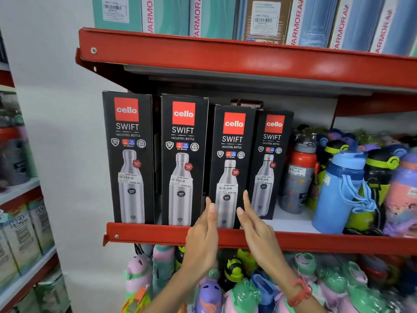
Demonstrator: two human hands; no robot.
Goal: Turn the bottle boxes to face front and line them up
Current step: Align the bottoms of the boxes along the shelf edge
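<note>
Several black bottle boxes stand on the red shelf (pixel 158 233), fronts showing a steel bottle. The leftmost box (pixel 128 159) and the second box (pixel 184 161) are tall and face front. The third box (pixel 232 163) is shorter. The fourth box (pixel 270 159) sits further back, turned slightly left. My left hand (pixel 203 236) rests flat against the third box's lower left edge. My right hand (pixel 255 224) has its fingertips at that box's lower right edge. The fingers of both hands are straight and do not wrap the box.
Loose water bottles crowd the shelf to the right, nearest a red-capped one (pixel 300 175) and a blue one (pixel 340 190). More bottles (pixel 237 285) fill the shelf below. Tall boxes (pixel 209 16) line the upper shelf. A white wall is at the left.
</note>
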